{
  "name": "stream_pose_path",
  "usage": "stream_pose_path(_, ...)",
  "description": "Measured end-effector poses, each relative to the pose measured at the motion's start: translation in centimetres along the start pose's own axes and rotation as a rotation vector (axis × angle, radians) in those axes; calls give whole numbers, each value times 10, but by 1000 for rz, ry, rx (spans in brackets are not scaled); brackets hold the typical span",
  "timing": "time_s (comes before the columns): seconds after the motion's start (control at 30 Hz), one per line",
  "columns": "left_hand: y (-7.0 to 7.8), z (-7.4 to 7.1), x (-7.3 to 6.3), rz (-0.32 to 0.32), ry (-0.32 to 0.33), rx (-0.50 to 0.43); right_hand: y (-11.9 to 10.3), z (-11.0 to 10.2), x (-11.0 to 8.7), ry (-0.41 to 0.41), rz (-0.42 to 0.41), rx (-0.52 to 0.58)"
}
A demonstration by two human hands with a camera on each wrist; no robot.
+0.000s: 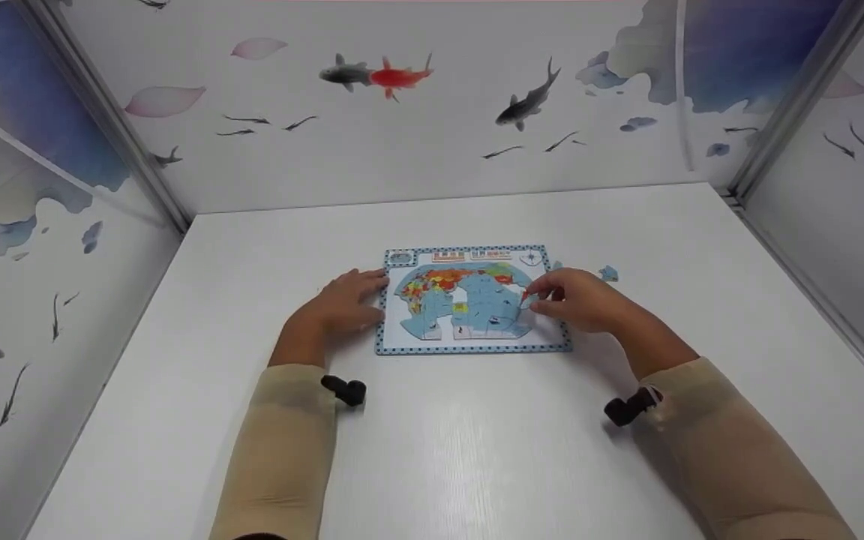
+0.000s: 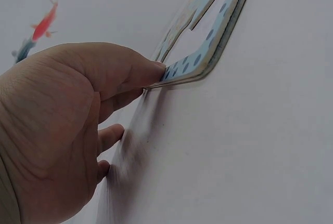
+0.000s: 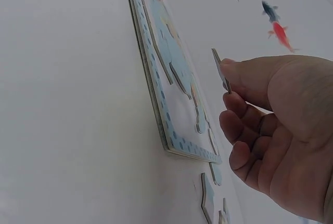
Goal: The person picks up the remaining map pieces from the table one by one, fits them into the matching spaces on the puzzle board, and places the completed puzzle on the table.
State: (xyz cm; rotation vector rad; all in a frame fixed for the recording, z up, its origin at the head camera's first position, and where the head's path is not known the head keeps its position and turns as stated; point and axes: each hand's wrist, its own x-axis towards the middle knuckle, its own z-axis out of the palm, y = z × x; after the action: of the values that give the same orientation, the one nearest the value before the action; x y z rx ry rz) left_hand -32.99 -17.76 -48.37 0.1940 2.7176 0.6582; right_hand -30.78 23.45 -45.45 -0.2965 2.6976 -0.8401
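The puzzle piece (image 1: 526, 297), in the head view, is pinched in our right hand (image 1: 582, 301) over the right side of the wide map board (image 1: 396, 342), loose pieces (image 1: 609, 274) just beyond. In the left wrist view, our left hand (image 2: 62, 125), fingers loosely extended, touches the board's edge; in the right, we see piece and board apart (nothing visible between).

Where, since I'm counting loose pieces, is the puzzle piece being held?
In the head view, the puzzle piece is pinched in the right hand over the right side of the map board, raised off its surface.
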Motion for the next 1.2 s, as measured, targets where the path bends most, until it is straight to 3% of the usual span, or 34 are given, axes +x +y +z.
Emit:
stream_pose_path(0.67,-1,1,0,47,11,18,4,9,1,-53,11,-41)
stream_pose_path(1.2,0,1,-2,20,16,10,2,13,1,-52,14,-71)
